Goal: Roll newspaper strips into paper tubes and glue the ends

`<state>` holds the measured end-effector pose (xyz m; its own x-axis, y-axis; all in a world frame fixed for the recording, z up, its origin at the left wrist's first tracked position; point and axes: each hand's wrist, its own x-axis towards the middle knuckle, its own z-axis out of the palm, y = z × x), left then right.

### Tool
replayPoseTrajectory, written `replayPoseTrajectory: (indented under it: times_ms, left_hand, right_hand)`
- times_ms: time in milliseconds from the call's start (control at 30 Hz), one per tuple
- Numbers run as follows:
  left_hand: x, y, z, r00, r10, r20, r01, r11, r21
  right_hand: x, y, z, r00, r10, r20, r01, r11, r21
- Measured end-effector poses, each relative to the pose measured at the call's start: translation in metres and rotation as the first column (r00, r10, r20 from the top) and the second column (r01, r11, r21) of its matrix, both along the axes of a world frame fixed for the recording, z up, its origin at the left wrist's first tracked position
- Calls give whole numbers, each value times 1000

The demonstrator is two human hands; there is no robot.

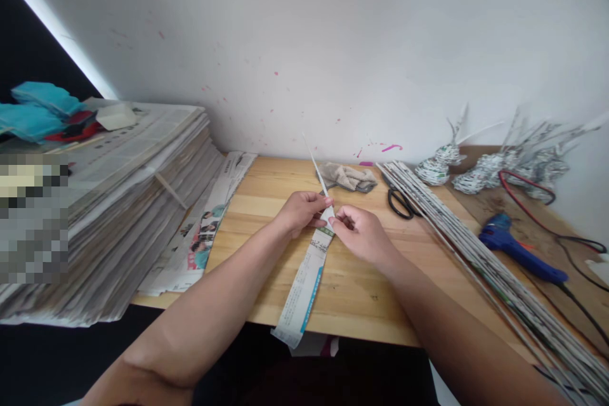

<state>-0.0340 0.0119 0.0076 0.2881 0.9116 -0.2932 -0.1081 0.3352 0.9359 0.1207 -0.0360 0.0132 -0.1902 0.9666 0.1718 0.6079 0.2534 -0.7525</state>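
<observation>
Between my hands is a newspaper strip (307, 279), its far end rolled into a thin pointed tube and its flat tail hanging over the table's front edge. My left hand (304, 212) pinches the rolled part, with thumb and fingers closed around it. Just to the right, my right hand (354, 228) grips the strip's edge where flat paper meets the roll. Beyond them lies a crumpled grey-brown cloth (349, 176). Black-handled scissors (400, 204) rest to the right, partly under a bundle of rolled newspaper sticks (457, 241).
A tall newspaper stack (157, 203) stands left, with blue cloth-like items (45, 108) on top. Cut newspaper sheets (209, 235) lie beside it. At right are a blue glue gun (523, 250) with a cord, and several woven paper pieces (438, 165) against the wall.
</observation>
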Motion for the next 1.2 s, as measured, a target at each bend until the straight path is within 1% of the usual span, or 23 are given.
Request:
replayPoseTrajectory:
  times_ms: [133,267,333,467,533,733,833,1067,1200]
  left_hand:
    - [1,-1,1,1000,4,1,-4,1000,7]
    - [1,-1,1,1000,3,3,-3,1000,3]
    - [0,0,0,1000,9,13,-9,1000,9]
    - [-2,2,-1,998,-9,60,9,1000,2]
    - [-2,2,0,997,-16,70,16,1000,-6]
    - [-2,0,3,998,0,66,0,1000,-7]
    - [-1,0,3,998,11,60,-11,1000,-10]
    - [0,0,3,997,37,70,-36,999,-16]
    - [0,0,3,997,29,72,-28,1000,-15]
  right_hand:
    - [0,-1,1,1000,13,3,-13,1000,16]
    - [0,0,1,1000,10,3,-10,1000,-1]
    - [1,1,-1,1000,13,-24,-14,999,-39]
    - [5,5,-5,989,41,-140,-61,988,-142]
    - [6,6,-7,985,53,-165,-79,985,-154]
    - [6,5,-9,990,52,-133,-64,994,-91]
    - [4,4,-9,990,18,-141,-28,997,-68]
    - [-2,3,-8,972,-75,-222,77,997,3]
    - [-3,2,-6,974,-93,-206,105,993,47]
